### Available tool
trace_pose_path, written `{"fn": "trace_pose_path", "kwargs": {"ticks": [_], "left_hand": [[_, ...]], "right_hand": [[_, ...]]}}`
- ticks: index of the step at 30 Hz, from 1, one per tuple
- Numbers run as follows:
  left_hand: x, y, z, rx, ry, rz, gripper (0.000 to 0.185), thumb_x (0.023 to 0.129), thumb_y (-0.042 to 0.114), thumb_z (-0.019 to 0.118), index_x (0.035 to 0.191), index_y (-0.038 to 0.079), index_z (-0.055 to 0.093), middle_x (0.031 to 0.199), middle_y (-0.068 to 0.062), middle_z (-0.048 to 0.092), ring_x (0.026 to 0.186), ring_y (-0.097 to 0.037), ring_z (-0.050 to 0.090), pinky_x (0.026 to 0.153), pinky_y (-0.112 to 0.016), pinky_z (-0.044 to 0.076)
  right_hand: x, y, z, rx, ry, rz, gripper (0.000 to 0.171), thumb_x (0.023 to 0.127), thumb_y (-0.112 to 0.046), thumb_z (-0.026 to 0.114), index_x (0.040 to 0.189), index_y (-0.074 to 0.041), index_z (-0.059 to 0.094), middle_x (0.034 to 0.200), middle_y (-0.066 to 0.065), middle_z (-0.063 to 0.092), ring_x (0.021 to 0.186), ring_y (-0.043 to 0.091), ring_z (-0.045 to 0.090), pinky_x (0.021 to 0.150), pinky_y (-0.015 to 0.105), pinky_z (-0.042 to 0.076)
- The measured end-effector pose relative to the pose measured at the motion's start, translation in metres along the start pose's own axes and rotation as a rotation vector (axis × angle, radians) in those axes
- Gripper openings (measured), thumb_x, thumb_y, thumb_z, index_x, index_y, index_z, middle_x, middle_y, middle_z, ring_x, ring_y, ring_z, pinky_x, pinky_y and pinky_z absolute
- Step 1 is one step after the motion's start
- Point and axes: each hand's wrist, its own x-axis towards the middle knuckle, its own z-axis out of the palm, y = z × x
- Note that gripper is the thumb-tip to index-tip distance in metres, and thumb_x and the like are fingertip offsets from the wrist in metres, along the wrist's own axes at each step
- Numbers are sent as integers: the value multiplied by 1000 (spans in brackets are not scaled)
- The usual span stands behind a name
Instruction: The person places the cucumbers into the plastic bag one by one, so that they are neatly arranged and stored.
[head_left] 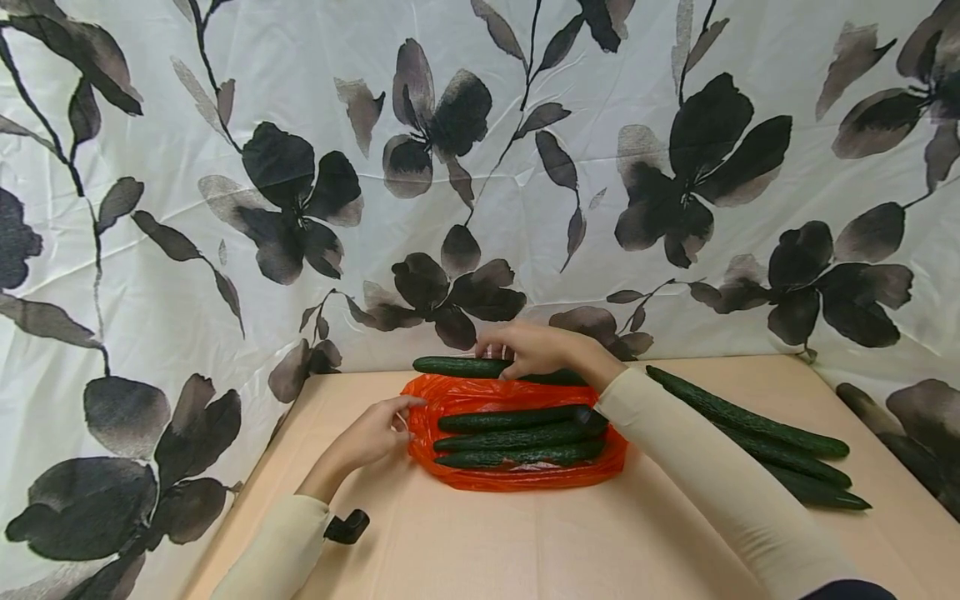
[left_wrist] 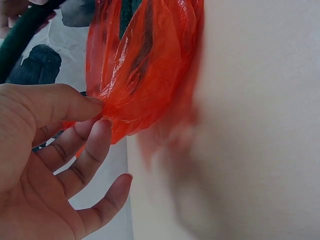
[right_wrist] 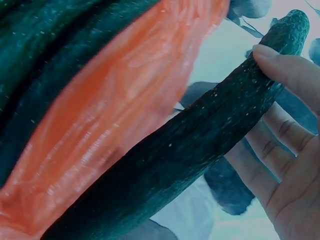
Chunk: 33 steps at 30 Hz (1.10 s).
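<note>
A red plastic bag [head_left: 517, 481] lies spread on the table with several dark green cucumbers [head_left: 517, 437] side by side in it. At the bag's left edge my left hand [head_left: 375, 432] pinches the thin plastic between thumb and fingertips, as the left wrist view shows close up. Behind the bag's far edge, my right hand [head_left: 536, 348] grips another cucumber [right_wrist: 170, 150], thumb on one side and fingers on the other. This cucumber lies lengthwise along the bag's far rim, partly hidden by the hand and forearm.
To the right, more cucumbers [head_left: 750, 417] lie slantwise in a group, partly behind my right sleeve. A floral cloth [head_left: 555, 208] hangs along the back edge of the light tan table [head_left: 465, 550]. A small black device [head_left: 347, 527] sits at my left wrist.
</note>
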Motion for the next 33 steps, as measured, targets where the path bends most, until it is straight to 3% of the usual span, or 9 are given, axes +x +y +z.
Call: {"fn": "trace_pose_path", "kwargs": {"ticks": [14,26,33], "left_hand": [[-1,-2,-1,0,6,-17,56,81,-14,58,135,-1,60,92,-6,61,81,-20,55,68,-26,48],[-2,-2,-1,-19,9,-25,57,79,-15,57,135,0,61,93,-7,60,81,-21,56,68,-26,47],[-2,-2,-2,-23,6,-32,58,79,-17,56,135,0,61,94,-7,61,82,-21,55,69,-26,48]], "right_hand": [[7,19,33,12,-49,122,48,90,-17,77,135,-23,59,120,3,65,109,21,62,91,41,52],[14,25,56,-157,-131,208,45,90,-23,79,129,-31,59,108,-5,63,95,13,60,81,37,52],[16,19,61,-257,-185,227,46,92,-26,76,134,-29,61,110,-6,66,96,13,62,84,40,53]]}}
